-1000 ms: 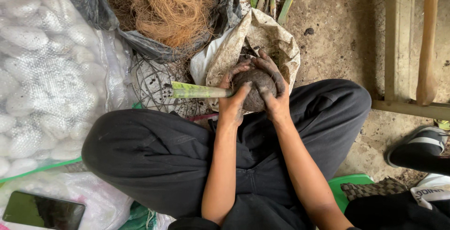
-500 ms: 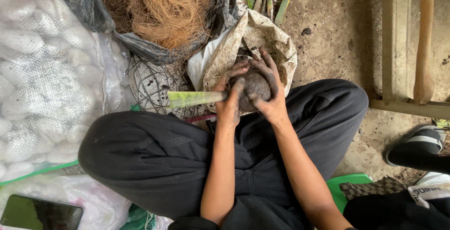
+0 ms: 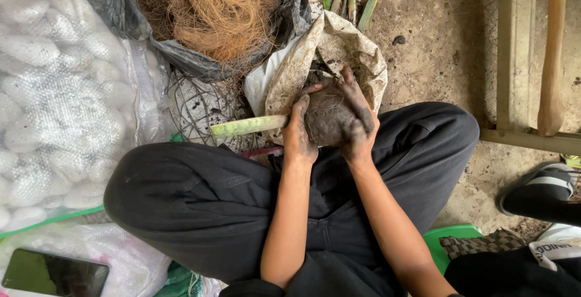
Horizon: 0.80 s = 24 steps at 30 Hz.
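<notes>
Hands cup soil ball (green stem protruding); sack behind.

Outdoor potting spot — bare dirt ground, coconut fibre heap, soil sack (open), wooden frame

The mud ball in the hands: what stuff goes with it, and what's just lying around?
In use: left hand, right hand, soil ball, green stem, dirty soil sack.

Lying about: phone, white mesh bag, wooden handle. The brown fibre pile is untouched.
</notes>
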Available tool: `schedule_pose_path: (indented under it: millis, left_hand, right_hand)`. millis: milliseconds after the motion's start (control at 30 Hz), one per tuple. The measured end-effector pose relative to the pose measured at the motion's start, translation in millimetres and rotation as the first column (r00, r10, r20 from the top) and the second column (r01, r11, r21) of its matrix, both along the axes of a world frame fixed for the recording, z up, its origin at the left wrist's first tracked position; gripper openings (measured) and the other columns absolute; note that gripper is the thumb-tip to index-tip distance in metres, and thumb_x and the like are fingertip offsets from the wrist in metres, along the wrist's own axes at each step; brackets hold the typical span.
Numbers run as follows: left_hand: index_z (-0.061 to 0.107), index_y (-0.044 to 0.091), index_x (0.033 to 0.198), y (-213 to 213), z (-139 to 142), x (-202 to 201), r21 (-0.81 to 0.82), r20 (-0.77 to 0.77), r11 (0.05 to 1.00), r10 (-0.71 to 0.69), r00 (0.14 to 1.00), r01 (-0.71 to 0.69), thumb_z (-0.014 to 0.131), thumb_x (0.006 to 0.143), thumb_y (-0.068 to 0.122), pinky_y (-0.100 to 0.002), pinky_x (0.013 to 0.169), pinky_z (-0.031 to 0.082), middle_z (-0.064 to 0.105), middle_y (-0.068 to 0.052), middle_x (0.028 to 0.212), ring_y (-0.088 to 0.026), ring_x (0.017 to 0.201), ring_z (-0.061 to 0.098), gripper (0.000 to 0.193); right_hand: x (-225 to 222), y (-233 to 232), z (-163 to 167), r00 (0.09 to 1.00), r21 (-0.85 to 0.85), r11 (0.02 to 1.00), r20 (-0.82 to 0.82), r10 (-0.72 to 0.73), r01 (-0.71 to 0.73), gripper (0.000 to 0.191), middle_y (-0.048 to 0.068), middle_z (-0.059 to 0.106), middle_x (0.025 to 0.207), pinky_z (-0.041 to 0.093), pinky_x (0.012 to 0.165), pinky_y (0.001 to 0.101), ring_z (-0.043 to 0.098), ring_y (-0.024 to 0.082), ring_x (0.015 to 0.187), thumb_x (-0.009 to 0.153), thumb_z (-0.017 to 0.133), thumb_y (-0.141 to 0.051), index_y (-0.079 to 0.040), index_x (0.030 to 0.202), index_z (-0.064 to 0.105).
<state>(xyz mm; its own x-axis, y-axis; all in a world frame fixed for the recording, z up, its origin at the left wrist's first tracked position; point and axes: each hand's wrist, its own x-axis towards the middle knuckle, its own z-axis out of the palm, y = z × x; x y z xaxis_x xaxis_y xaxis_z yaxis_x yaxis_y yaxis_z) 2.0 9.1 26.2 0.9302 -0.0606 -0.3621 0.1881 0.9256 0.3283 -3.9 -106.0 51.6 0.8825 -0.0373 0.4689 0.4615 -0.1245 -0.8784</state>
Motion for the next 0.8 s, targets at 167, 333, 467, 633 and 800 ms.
schedule_pose_path:
  millis: [167,333,467,633,800]
  left_hand:
    - [0.069,-0.004,0.117,0.1,-5.8,-2.4,0.488,0.297,0.869,-0.071,0.952,-0.087,0.06,0.102,0.006,-0.045,0.114,0.052,0.07,-0.019,0.126,-0.029,0.121,0.066,0.021]
    - [0.066,0.0,0.127,-2.9,3.5,2.8,0.312,0.127,0.949,0.001,0.992,-0.041,0.055,0.099,0.003,-0.037,0.114,0.047,0.067,-0.013,0.134,-0.022,0.128,0.062,0.03]
    - [0.066,-0.005,0.129,2.1,6.5,3.9,0.374,0.198,0.927,-0.103,0.975,0.022,0.059,0.102,0.002,-0.04,0.118,0.045,0.066,-0.019,0.137,-0.026,0.13,0.061,0.029]
    - [0.054,0.003,0.141,8.6,1.7,-1.2,0.465,0.354,0.883,-0.254,0.9,0.066,0.071,0.092,-0.002,-0.038,0.123,0.04,0.051,-0.015,0.154,-0.022,0.143,0.05,0.053]
    - [0.045,0.004,0.149,6.9,-7.6,-3.4,0.391,0.294,0.914,-0.235,0.926,0.108,0.076,0.093,0.004,-0.045,0.122,0.043,0.049,-0.017,0.154,-0.028,0.141,0.051,0.064]
  right_hand:
    - [5.8,2.1,5.3,0.848,0.518,0.854,-0.472,0.239,0.048,0.073,0.022,0.04,0.162,0.033,0.124,0.0512,0.039,0.039,0.15,0.093,0.064,-0.043,0.003,0.148,0.048]
    - [3.2,2.6,-0.4,0.979,0.229,0.973,-0.201,0.025,0.022,0.071,0.02,0.043,0.164,0.033,0.133,0.0396,0.039,0.029,0.157,0.104,0.058,-0.048,0.007,0.149,0.053]
    - [3.2,-1.8,-0.4,0.923,0.439,0.897,-0.365,0.121,0.056,0.073,0.02,0.042,0.163,0.035,0.126,0.0405,0.043,0.029,0.149,0.099,0.065,-0.043,0.008,0.149,0.048]
    - [8.1,-8.1,5.0,0.824,0.596,0.792,-0.51,0.246,0.132,0.075,0.022,0.053,0.15,0.044,0.116,0.0453,0.051,0.034,0.137,0.098,0.065,-0.045,0.006,0.15,0.049]
    - [11.8,-13.7,10.0,0.851,0.461,0.887,-0.473,0.229,0.017,0.105,0.011,0.039,0.161,0.042,0.119,0.0429,0.044,0.028,0.146,0.078,0.083,-0.055,-0.006,0.157,0.034]
